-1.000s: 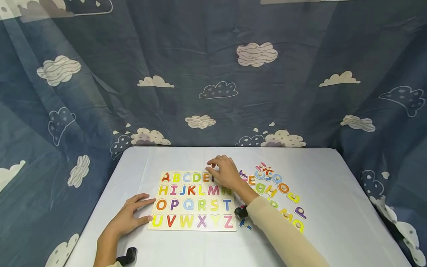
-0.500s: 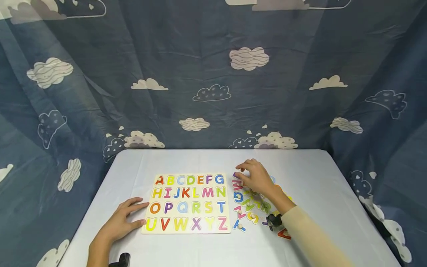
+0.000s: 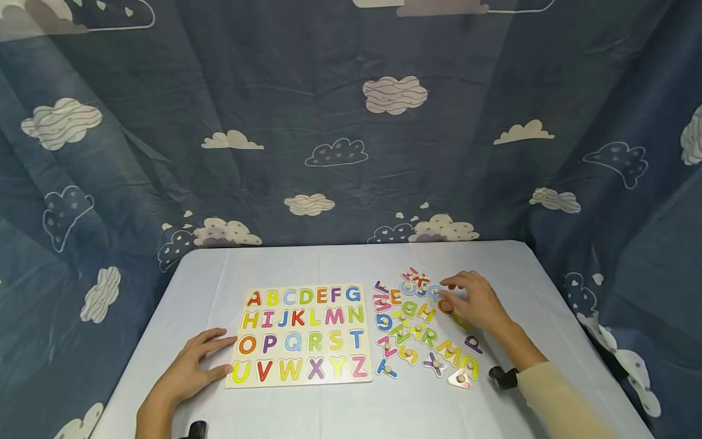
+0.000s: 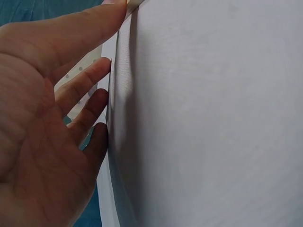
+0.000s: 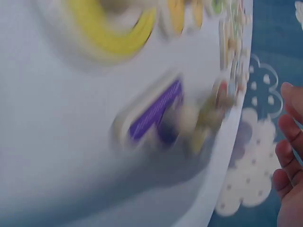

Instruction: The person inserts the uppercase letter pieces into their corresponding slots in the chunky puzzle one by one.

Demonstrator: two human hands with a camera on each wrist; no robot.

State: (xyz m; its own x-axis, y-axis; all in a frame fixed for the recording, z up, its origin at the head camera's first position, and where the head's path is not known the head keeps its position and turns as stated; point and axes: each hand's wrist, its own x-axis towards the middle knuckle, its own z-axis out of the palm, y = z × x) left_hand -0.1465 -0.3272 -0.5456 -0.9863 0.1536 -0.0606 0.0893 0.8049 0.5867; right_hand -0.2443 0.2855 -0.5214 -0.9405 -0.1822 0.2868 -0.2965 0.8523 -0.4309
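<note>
A cream alphabet puzzle board [image 3: 301, 382] lies flat on the white table, with colored letters in rows. My left hand [image 3: 183, 369] is at its left edge, fingers extended and thumb apart, fingertips right at the rim. In the left wrist view that palm [image 4: 47, 142] shows nothing held. My right hand [image 3: 476, 302] hovers over the right side of the loose letter pieces, fingers slightly bent. Its fingertips are close to an orange O piece [image 3: 445, 306] and a light blue piece [image 3: 433, 292]. In the right wrist view, a purple P piece [image 5: 154, 113] lies below, blurred.
Several knobbed letter pieces are scattered right of the board, among them a purple X [image 3: 434, 364], a blue T [image 3: 386, 368] and a green R [image 3: 429, 336]. A triangular piece [image 3: 458, 379] lies nearest me. A dark cloud-print curtain [image 3: 340, 183] surrounds the table [image 3: 307, 414].
My right hand has moved right, from above the board's upper right corner across the loose pieces to their right side. My left hand has stayed at the board's left edge. The head view has shifted slightly.
</note>
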